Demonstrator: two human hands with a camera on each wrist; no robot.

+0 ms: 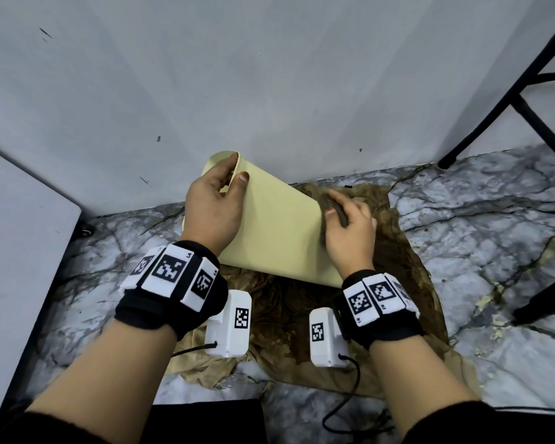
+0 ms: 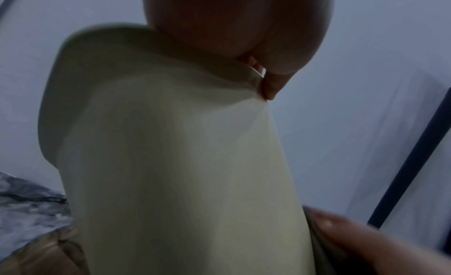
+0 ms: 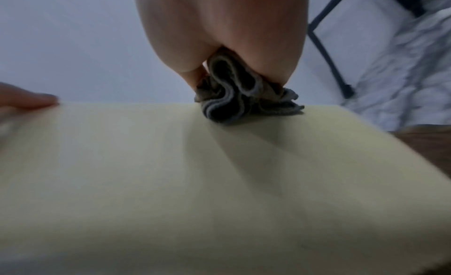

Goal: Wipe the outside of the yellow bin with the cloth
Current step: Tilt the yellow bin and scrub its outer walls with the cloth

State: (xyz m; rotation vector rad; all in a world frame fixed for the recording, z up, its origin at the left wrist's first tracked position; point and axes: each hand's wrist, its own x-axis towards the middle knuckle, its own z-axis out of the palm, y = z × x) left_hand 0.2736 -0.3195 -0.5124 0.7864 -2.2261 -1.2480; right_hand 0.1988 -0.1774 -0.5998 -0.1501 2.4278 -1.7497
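The pale yellow bin (image 1: 276, 225) lies tilted on its side over a brown cloth sheet on the floor, its open mouth toward the wall. My left hand (image 1: 218, 200) grips the bin's rim, thumb on the outside, fingers curled inside. My right hand (image 1: 346, 225) holds a bunched dark grey cloth (image 1: 334, 209) against the bin's right edge. In the right wrist view the cloth (image 3: 244, 98) sits crumpled on the far edge of the bin's side (image 3: 195, 182). The left wrist view shows the bin (image 2: 171, 163) from below, with the left hand (image 2: 244, 38) on its rim.
A stained brown sheet (image 1: 302, 315) is spread on the marble-patterned floor (image 1: 478, 235) under the bin. A white wall (image 1: 269, 75) stands right behind. Black metal furniture legs (image 1: 510, 91) rise at the right. A white panel (image 1: 13, 251) leans at the left.
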